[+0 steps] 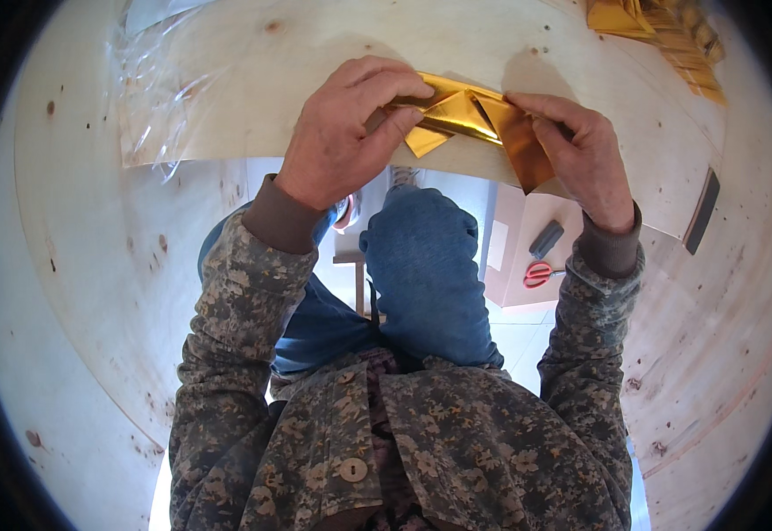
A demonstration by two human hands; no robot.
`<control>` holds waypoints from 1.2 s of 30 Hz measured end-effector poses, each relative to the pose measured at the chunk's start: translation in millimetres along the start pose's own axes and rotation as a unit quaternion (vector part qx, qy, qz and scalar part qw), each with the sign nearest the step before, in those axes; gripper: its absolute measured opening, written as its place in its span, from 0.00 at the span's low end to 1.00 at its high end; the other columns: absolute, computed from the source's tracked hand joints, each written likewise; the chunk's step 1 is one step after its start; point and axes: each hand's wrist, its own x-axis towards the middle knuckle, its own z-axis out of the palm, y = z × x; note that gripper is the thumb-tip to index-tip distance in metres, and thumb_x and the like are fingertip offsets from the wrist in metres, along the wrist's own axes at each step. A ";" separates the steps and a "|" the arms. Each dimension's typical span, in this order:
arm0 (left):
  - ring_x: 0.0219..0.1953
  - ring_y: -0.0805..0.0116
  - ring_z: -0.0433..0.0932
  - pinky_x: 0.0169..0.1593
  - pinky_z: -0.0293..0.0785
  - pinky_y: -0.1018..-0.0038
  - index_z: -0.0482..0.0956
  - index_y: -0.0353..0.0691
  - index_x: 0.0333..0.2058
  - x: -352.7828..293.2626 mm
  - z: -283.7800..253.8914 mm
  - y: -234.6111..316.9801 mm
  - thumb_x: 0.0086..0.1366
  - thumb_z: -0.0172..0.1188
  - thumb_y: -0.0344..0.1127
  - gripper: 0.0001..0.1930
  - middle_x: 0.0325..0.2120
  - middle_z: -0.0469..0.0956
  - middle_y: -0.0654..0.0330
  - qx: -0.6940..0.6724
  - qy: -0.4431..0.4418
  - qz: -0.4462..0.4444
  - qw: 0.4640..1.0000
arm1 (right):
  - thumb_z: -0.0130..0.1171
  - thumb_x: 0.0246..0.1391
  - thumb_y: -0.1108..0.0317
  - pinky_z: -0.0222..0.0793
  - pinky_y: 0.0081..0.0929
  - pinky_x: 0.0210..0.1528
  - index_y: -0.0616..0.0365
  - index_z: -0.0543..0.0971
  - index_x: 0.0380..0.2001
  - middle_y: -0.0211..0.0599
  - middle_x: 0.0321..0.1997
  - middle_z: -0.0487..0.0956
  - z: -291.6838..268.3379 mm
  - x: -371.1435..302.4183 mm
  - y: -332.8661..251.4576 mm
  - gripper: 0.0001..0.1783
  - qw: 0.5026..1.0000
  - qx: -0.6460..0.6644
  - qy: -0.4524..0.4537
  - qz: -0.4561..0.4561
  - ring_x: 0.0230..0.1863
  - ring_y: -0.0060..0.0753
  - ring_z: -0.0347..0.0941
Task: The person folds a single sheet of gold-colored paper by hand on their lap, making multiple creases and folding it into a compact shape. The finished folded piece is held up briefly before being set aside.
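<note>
A sheet of shiny gold foil paper (459,111), folded into a band with pointed flaps, is stretched between my two hands just above the near edge of the wooden table. My left hand (351,124) pinches its left end between thumb and fingers. At the other end my right hand (581,146) grips the paper's upper right corner, thumb and fingers closed on it. One darker gold flap hangs down to a point beside my right fingers. Part of the left end is hidden behind my left fingers.
More folded gold paper (660,35) lies at the far right of the wooden table (253,71). Clear plastic film (160,111) covers the left part. A dark strip (701,211) lies at the right. Lower down are red-handled scissors (539,274) and a dark grey object (545,239).
</note>
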 end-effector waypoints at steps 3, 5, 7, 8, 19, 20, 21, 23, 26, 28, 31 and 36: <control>0.47 0.56 0.79 0.52 0.76 0.67 0.83 0.37 0.44 1.2 1.3 3.0 0.63 0.63 0.26 0.10 0.45 0.81 0.55 0.036 0.018 0.059 0.997 | 0.52 0.61 0.76 0.78 0.24 0.40 0.55 0.85 0.48 0.41 0.40 0.87 -0.6 0.2 -0.9 0.17 1.000 -0.013 -0.002 0.003 0.33 0.32 0.81; 0.47 0.56 0.79 0.52 0.76 0.67 0.83 0.37 0.45 1.8 4.1 4.1 0.63 0.62 0.26 0.12 0.46 0.81 0.55 0.059 0.014 0.082 0.995 | 0.52 0.60 0.77 0.78 0.24 0.40 0.55 0.85 0.48 0.41 0.39 0.86 -1.7 -0.2 -1.6 0.17 1.000 -0.014 -0.002 0.006 0.33 0.32 0.82; 0.47 0.56 0.79 0.53 0.76 0.67 0.83 0.37 0.46 1.6 5.4 5.2 0.63 0.62 0.26 0.12 0.46 0.80 0.55 0.073 0.009 0.079 0.994 | 0.52 0.60 0.77 0.78 0.24 0.40 0.55 0.85 0.48 0.42 0.39 0.86 -0.6 0.6 -2.6 0.17 1.000 -0.008 0.000 0.004 0.33 0.32 0.82; 0.48 0.56 0.78 0.54 0.75 0.66 0.83 0.38 0.47 1.6 4.4 5.7 0.63 0.63 0.26 0.13 0.47 0.80 0.55 0.083 0.010 0.081 0.993 | 0.52 0.60 0.77 0.78 0.24 0.41 0.56 0.85 0.48 0.41 0.39 0.86 0.3 0.4 -3.3 0.17 1.000 -0.007 0.001 0.011 0.33 0.32 0.82; 0.54 0.55 0.74 0.59 0.72 0.63 0.80 0.47 0.55 -1.5 21.3 17.7 0.64 0.63 0.29 0.20 0.55 0.74 0.54 0.147 -0.047 0.070 0.986 | 0.53 0.60 0.76 0.78 0.27 0.42 0.56 0.85 0.47 0.42 0.39 0.86 1.4 -0.6 -9.5 0.16 1.000 -0.003 0.015 0.020 0.35 0.36 0.82; 0.54 0.56 0.74 0.59 0.72 0.62 0.80 0.47 0.55 -2.0 22.5 15.8 0.64 0.63 0.29 0.20 0.54 0.74 0.54 0.152 -0.043 0.076 0.985 | 0.53 0.60 0.76 0.77 0.28 0.41 0.56 0.85 0.46 0.42 0.38 0.85 1.7 -0.6 -11.3 0.16 1.000 -0.016 0.022 0.004 0.34 0.37 0.82; 0.54 0.56 0.73 0.59 0.71 0.61 0.80 0.46 0.55 -2.3 23.4 13.7 0.64 0.63 0.29 0.19 0.54 0.73 0.54 0.157 -0.039 0.081 0.984 | 0.53 0.59 0.76 0.77 0.29 0.39 0.57 0.85 0.46 0.42 0.36 0.85 1.7 -1.2 -13.6 0.16 0.999 -0.033 0.027 0.001 0.33 0.38 0.81; 0.54 0.56 0.73 0.59 0.70 0.61 0.80 0.46 0.55 -3.6 25.8 11.0 0.65 0.63 0.30 0.19 0.53 0.73 0.54 0.173 -0.036 0.084 0.981 | 0.53 0.59 0.76 0.76 0.31 0.38 0.57 0.85 0.45 0.42 0.35 0.84 2.1 -3.0 -18.3 0.15 0.997 -0.073 0.035 0.004 0.31 0.41 0.79; 0.55 0.57 0.72 0.59 0.69 0.61 0.80 0.46 0.55 -4.3 29.2 9.0 0.66 0.62 0.30 0.18 0.52 0.74 0.55 0.200 -0.042 0.078 0.976 | 0.55 0.57 0.76 0.74 0.34 0.37 0.58 0.85 0.43 0.43 0.36 0.81 5.3 -6.7 -24.3 0.13 0.988 -0.136 0.068 -0.003 0.33 0.44 0.77; 0.55 0.57 0.72 0.60 0.68 0.60 0.80 0.46 0.54 -4.6 29.4 8.3 0.65 0.63 0.30 0.18 0.51 0.74 0.55 0.208 -0.044 0.077 0.974 | 0.57 0.56 0.77 0.73 0.35 0.39 0.59 0.85 0.41 0.44 0.38 0.80 9.9 -9.2 -26.3 0.12 0.978 -0.168 0.118 -0.045 0.36 0.45 0.76; 0.50 0.60 0.74 0.55 0.71 0.63 0.81 0.46 0.53 -3.6 29.6 7.6 0.62 0.66 0.29 0.19 0.50 0.75 0.58 0.228 -0.039 0.089 0.969 | 0.61 0.53 0.77 0.72 0.36 0.44 0.59 0.85 0.40 0.44 0.43 0.79 19.7 -14.1 -27.1 0.11 0.953 -0.219 0.178 -0.107 0.42 0.45 0.74; 0.50 0.60 0.74 0.55 0.71 0.62 0.82 0.44 0.52 -1.6 28.7 9.3 0.61 0.66 0.29 0.19 0.50 0.75 0.59 0.213 -0.039 0.080 0.973 | 0.67 0.49 0.74 0.70 0.38 0.48 0.60 0.85 0.41 0.42 0.44 0.79 35.7 -26.8 -24.3 0.13 0.958 -0.162 0.188 -0.141 0.45 0.44 0.74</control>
